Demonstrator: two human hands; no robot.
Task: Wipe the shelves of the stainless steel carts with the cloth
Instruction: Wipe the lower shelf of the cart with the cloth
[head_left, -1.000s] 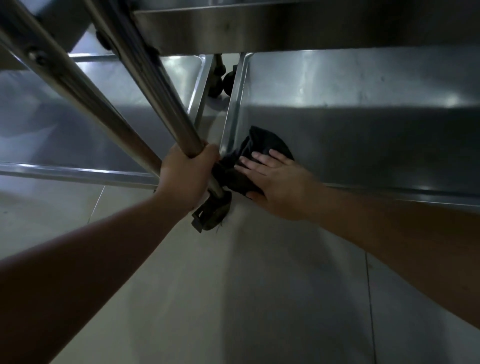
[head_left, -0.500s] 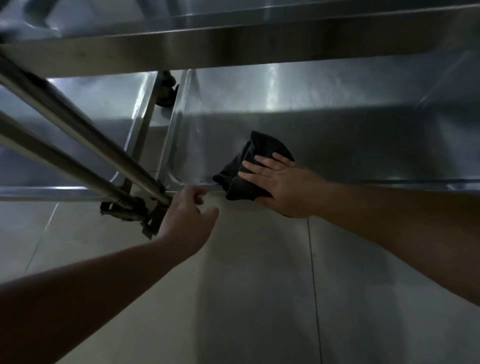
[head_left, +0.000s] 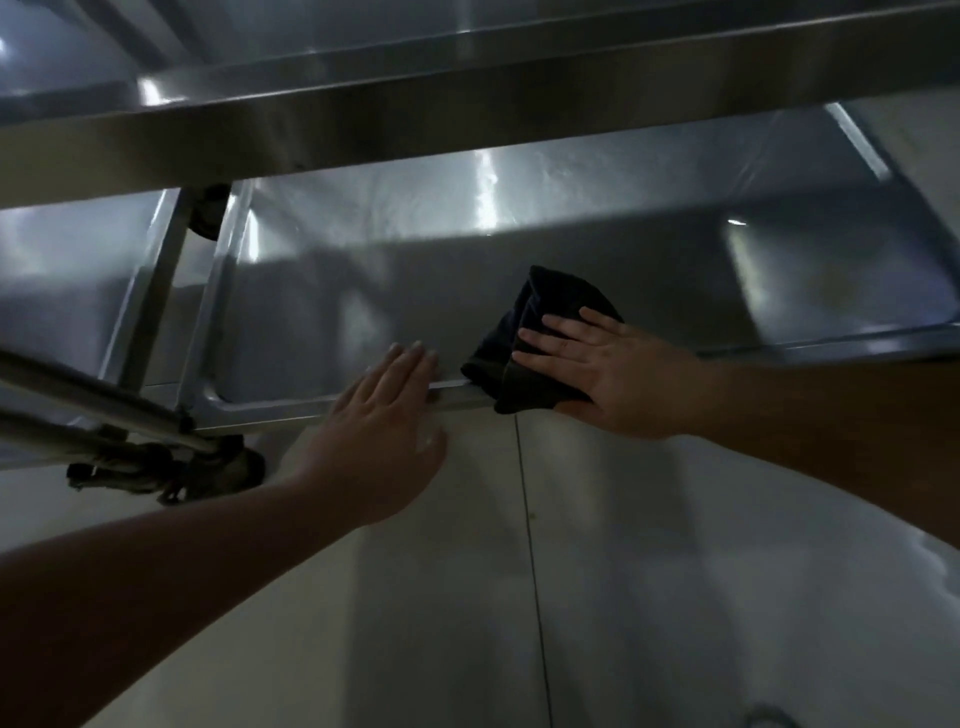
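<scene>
Steel shelf (head_left: 363, 291): R hand (head_left: 597, 364) flat on cloth (head_left: 524, 358).

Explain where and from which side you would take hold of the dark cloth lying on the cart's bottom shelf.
Probably grip the bunched fold of the dark cloth that hangs over the shelf's front rim, coming from the front left. That part is raised and free, while the right hand lies flat over the cloth's right side. The left hand rests open on the rim just beside it.
</scene>
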